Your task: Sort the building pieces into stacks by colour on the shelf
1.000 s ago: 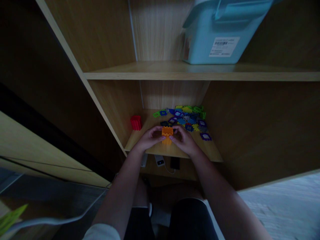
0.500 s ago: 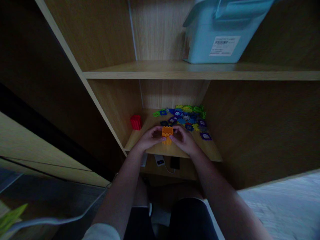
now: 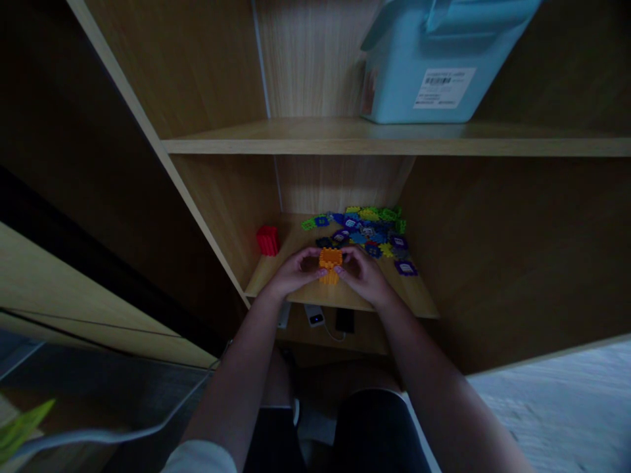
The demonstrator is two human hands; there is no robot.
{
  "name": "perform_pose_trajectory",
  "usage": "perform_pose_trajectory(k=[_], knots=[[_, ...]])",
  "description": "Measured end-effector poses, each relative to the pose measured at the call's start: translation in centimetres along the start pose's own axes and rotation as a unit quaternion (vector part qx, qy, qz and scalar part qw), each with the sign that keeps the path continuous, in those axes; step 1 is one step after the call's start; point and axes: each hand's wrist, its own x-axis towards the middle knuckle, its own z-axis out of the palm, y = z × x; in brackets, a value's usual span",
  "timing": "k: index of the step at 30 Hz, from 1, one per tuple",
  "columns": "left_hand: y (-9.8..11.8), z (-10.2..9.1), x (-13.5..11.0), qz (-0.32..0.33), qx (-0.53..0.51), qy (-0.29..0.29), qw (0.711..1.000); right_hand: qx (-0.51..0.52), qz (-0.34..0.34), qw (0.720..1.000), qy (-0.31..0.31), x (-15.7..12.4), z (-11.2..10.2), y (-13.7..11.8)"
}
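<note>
My left hand (image 3: 294, 272) and my right hand (image 3: 363, 274) meet over the lower shelf (image 3: 424, 305) of a wooden bookcase. Both have their fingers closed round a small orange cube (image 3: 329, 265) built of toothed plastic tiles, one hand on each side. Just behind the cube lies a heap of loose plastic tiles (image 3: 367, 230) in blue, green, yellow and purple. A red block (image 3: 268, 240) of the same kind stands apart at the left of the shelf.
A light blue plastic bin (image 3: 434, 62) with a white label sits on the upper shelf (image 3: 276, 141). Small dark devices with a cable (image 3: 329, 320) lie below the lower shelf. My knees are at the bottom of the view.
</note>
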Motion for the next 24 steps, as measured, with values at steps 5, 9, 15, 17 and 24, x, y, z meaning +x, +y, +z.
perform_pose_trajectory(k=[5, 9, 15, 17, 24], knots=[[0.03, 0.16, 0.03, 0.020, 0.034, 0.008, 0.999, 0.001, -0.002, 1.000, -0.007, -0.05, -0.04, 0.16], [0.07, 0.29, 0.03, 0.017, 0.044, 0.007, 0.999, 0.002, -0.005, 1.000, -0.011, -0.08, -0.05, 0.15], [0.02, 0.33, 0.04, 0.018, 0.027, 0.002, 0.999, 0.001, 0.002, 1.000, -0.011, -0.09, 0.00, 0.17], [-0.11, 0.28, 0.05, 0.010, 0.023, -0.001, 1.000, -0.001, -0.001, 1.000, -0.010, -0.09, 0.00, 0.23], [-0.40, 0.10, 0.05, 0.013, 0.020, 0.000, 1.000, 0.002, 0.001, 1.000, -0.015, -0.13, 0.00, 0.46]])
